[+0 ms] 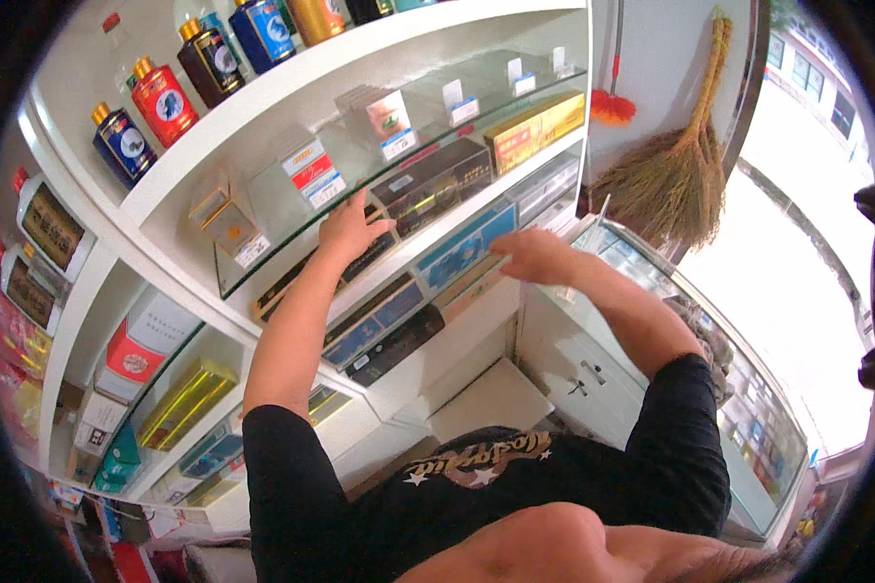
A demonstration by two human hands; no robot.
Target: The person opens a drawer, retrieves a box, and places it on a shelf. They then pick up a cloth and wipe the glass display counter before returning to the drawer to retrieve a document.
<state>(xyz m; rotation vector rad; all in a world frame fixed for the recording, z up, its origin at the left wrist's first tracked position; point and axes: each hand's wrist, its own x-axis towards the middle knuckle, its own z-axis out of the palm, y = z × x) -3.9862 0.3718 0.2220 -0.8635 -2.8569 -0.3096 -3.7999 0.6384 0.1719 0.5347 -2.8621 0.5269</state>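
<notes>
My left hand (pixel 351 227) reaches to the front edge of the glass shelf (pixel 423 155), its fingers spread at the edge and over dark boxes below. Whether a finger presses on the glass is hard to tell. A red-and-white cigarette pack (pixel 312 173) stands on the glass just above that hand, and a gold-and-white pack (pixel 231 232) is to its left. My right hand (pixel 529 255), empty with bent fingers, hovers in front of the lower shelf near a blue box (pixel 467 244). A long black box (pixel 432 191) lies under the glass between the hands.
Bottles (pixel 164 102) line the top shelf. A gold box (pixel 539 131) lies at the shelf's right end. To the right stand a straw broom (pixel 674 175) and a glass display counter (pixel 762 423) with a cabinet door (pixel 580 364). More boxes (pixel 135 350) fill the left shelves.
</notes>
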